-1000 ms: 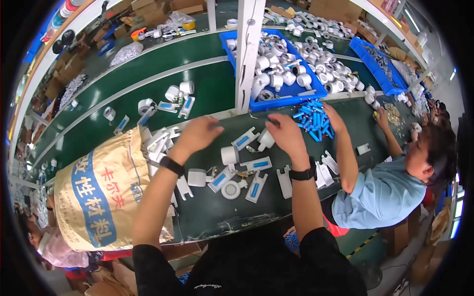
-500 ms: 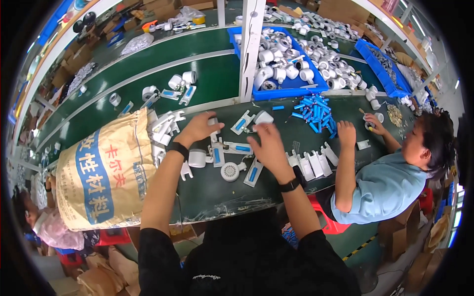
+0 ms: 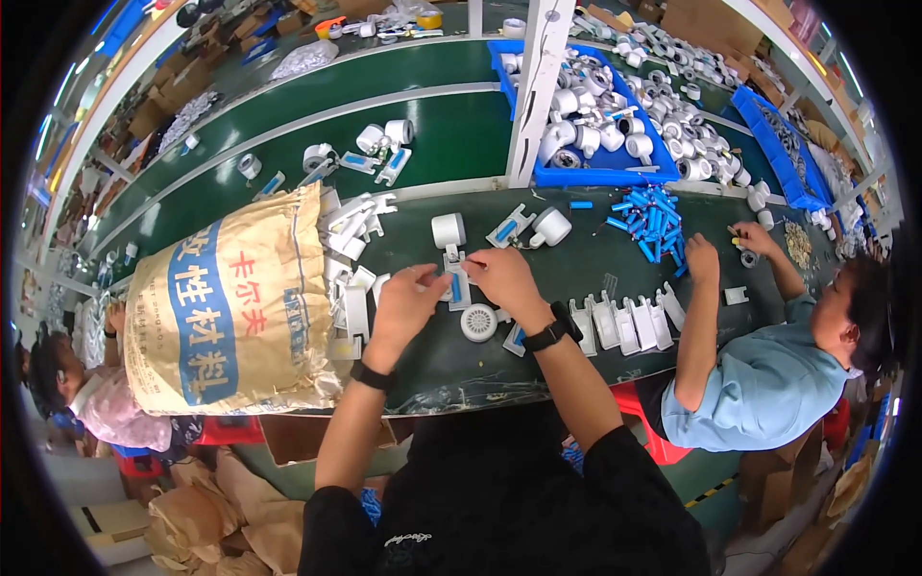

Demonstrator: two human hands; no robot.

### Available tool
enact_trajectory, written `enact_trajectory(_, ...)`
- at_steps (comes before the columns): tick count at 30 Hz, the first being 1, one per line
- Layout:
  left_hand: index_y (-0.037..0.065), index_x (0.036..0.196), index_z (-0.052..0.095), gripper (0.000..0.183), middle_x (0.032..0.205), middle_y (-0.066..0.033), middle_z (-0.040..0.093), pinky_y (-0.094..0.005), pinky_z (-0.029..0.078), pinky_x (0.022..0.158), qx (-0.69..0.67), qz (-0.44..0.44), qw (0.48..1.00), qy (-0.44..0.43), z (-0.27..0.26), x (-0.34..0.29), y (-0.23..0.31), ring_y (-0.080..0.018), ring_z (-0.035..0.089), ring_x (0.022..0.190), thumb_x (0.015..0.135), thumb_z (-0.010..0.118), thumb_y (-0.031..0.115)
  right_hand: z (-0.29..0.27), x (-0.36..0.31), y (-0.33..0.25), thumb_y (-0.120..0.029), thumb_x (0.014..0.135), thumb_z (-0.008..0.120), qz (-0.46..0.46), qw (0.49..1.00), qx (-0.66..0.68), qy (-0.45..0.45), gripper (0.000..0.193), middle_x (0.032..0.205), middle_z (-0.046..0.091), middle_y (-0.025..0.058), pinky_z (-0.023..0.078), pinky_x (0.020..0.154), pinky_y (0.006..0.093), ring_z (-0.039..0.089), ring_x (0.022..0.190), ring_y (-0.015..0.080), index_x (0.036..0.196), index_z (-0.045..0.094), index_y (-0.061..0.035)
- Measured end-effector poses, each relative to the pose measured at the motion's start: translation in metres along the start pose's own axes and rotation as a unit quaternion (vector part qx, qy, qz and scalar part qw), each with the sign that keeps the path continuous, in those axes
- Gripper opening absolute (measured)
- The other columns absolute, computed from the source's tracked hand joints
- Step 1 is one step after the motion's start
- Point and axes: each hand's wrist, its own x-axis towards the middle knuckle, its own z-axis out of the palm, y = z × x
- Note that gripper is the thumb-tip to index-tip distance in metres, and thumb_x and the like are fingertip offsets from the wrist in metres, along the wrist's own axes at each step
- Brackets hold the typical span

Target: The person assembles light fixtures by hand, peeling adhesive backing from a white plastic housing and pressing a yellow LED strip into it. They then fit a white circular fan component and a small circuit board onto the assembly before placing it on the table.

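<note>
In front of me a white plastic handle shell with a blue battery (image 3: 460,290) lies between my hands. My left hand (image 3: 411,305) is at its left side, thumb and fingers drawn together in a pinch. At the upper right side of the shell, my right hand (image 3: 503,280) has its fingers bent together. What either pinch holds is too small to make out. Just beyond stands a white cylindrical housing (image 3: 448,230). A round white grille head (image 3: 478,324) lies nearer me. Right of the cylinder are another battery-fitted shell (image 3: 510,227) and a white round head (image 3: 550,227).
A large paper sack (image 3: 230,302) stands left, beside piled white shells (image 3: 355,226). Blue batteries (image 3: 653,223) are heaped to the right, near a row of white shells (image 3: 629,324). A blue tray (image 3: 605,177) stands beyond. A co-worker (image 3: 759,370) sits at right.
Both hands have come nearer to me and closer together, over a battery-fitted shell. The left hand has left the white cylinder and the right hand the white round head. The view has shifted.
</note>
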Motion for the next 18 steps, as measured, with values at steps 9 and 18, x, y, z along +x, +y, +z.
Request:
enact_trajectory(9, -0.005, 0.124, 0.062, 0.039, 0.086, -0.0144, 0.073, -0.0299, 0.054, 0.055, 0.053, 0.008, 0.998, -0.038, 0.023, 0.018, -0.01, -0.0176, 0.069, 0.056, 0.088, 0.069, 0.007, -0.012, -0.005, -0.002, -0.026, 0.088, 0.068, 0.056, 0.996, 0.059, 0.024, 0.023, 0.08, 0.069, 0.0176, 0.051, 0.071, 0.0473, 0.066, 0.082, 0.0378, 0.094, 0.075, -0.0051)
enact_trajectory(18, -0.004, 0.137, 0.055, 0.038, 0.108, -0.0132, 0.071, -0.0283, 0.061, 0.08, -0.341, -0.117, 0.925, -0.12, 0.013, 0.013, -0.02, -0.0172, 0.072, 0.088, 0.101, 0.057, 0.007, -0.009, -0.003, 0.017, -0.013, 0.091, 0.068, 0.184, 0.918, 0.348, -0.051, 0.024, 0.092, 0.076, 0.0138, 0.056, 0.073, 0.0287, 0.073, 0.082, 0.0177, 0.111, 0.073, 0.0003)
